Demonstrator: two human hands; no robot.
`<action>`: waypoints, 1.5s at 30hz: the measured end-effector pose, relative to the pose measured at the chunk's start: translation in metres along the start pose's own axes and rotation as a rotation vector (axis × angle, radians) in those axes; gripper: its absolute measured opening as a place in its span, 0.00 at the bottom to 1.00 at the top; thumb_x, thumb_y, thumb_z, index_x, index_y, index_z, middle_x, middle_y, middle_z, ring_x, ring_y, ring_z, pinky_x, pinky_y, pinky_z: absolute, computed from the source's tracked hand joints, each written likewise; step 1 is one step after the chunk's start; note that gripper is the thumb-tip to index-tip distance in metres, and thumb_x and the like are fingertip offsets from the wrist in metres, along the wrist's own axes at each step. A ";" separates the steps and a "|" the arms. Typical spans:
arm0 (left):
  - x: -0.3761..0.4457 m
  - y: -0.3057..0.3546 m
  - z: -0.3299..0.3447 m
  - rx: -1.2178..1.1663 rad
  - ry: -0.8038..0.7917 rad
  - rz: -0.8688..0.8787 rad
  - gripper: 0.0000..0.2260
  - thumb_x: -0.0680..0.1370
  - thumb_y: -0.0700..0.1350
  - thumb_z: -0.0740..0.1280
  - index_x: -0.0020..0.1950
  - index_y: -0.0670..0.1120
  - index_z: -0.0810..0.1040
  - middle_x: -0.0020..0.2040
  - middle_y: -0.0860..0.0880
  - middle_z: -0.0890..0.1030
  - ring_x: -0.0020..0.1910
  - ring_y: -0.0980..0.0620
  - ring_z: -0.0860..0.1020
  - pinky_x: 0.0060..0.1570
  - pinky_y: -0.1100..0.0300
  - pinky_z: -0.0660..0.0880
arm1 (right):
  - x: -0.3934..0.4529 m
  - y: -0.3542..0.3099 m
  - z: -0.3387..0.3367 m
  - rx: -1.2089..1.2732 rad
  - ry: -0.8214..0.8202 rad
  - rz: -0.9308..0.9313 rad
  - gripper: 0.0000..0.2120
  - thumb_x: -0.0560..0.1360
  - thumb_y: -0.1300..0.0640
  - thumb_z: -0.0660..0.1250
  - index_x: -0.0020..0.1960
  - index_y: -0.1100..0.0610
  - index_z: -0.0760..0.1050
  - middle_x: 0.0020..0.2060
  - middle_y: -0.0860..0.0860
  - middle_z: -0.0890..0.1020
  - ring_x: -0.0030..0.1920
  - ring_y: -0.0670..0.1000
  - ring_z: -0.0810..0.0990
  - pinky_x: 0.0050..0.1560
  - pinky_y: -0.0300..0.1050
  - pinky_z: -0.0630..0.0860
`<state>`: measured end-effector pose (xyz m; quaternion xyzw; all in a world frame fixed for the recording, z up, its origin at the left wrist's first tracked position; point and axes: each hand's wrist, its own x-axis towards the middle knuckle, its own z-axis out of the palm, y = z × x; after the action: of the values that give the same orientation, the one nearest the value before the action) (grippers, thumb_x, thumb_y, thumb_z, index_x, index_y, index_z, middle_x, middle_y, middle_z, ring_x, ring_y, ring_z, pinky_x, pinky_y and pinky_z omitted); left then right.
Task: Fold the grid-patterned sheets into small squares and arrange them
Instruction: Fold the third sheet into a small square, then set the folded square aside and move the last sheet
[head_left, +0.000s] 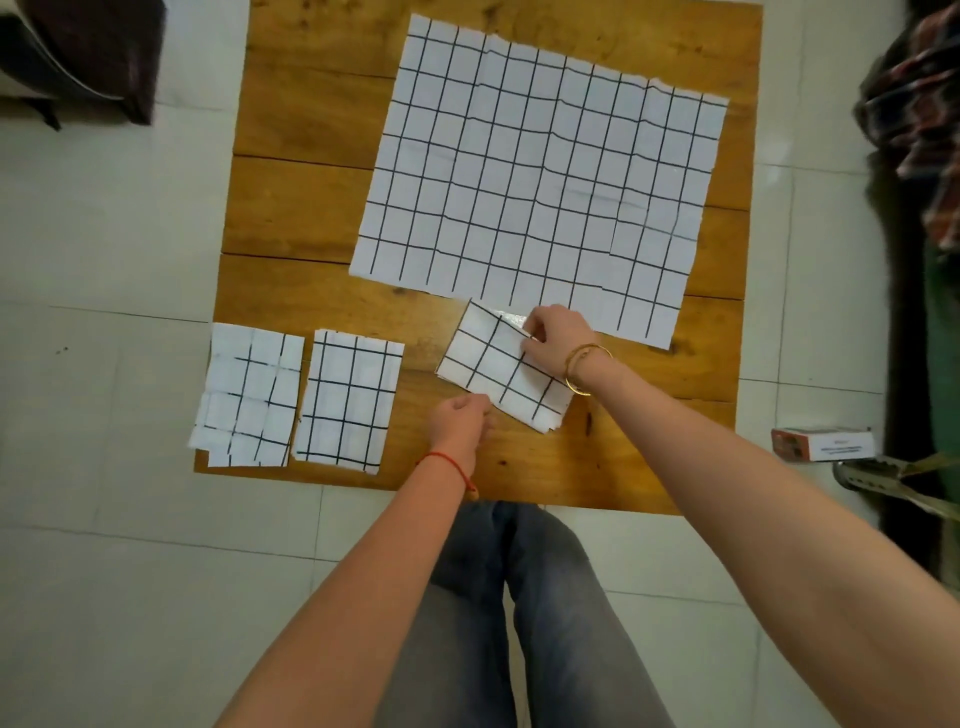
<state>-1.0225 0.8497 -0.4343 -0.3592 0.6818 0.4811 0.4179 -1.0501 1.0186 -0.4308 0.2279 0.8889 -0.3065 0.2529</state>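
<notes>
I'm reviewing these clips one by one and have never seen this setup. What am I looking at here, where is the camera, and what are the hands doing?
There is no robot here. The single picture comes from a camera worn on a person's head, looking down past their arms and legs at a low wooden table on a tiled floor.

On the table lies a large unfolded grid sheet. At the near left edge sit two folded sheets, side by side.

The folded sheet being worked on lies at an angle in front of the person. The right hand, with gold bangles, pinches its far edge. The left hand, with a red thread on the wrist, pinches its near corner.
</notes>
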 end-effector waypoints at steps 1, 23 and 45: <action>-0.001 0.000 -0.001 -0.023 -0.011 -0.013 0.04 0.77 0.44 0.68 0.49 0.45 0.79 0.43 0.46 0.82 0.41 0.52 0.77 0.52 0.53 0.79 | -0.005 0.001 -0.002 0.143 -0.007 0.037 0.08 0.73 0.58 0.64 0.51 0.58 0.76 0.43 0.52 0.77 0.45 0.53 0.76 0.46 0.45 0.74; -0.025 -0.007 -0.100 0.510 0.181 0.458 0.18 0.78 0.41 0.66 0.68 0.43 0.71 0.63 0.42 0.76 0.64 0.44 0.74 0.62 0.54 0.72 | -0.080 -0.045 0.087 0.303 -0.019 0.191 0.07 0.76 0.54 0.62 0.40 0.55 0.69 0.33 0.51 0.75 0.36 0.51 0.73 0.40 0.48 0.75; -0.003 0.021 -0.133 0.829 0.055 0.889 0.17 0.79 0.42 0.64 0.68 0.49 0.71 0.63 0.51 0.76 0.59 0.54 0.76 0.54 0.66 0.70 | -0.083 -0.041 0.075 0.201 0.314 0.342 0.03 0.77 0.56 0.62 0.48 0.55 0.73 0.39 0.50 0.78 0.37 0.48 0.75 0.36 0.42 0.75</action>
<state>-1.0698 0.7286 -0.3988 0.1403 0.9076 0.2946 0.2643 -0.9861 0.9195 -0.4151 0.4438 0.8308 -0.3071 0.1358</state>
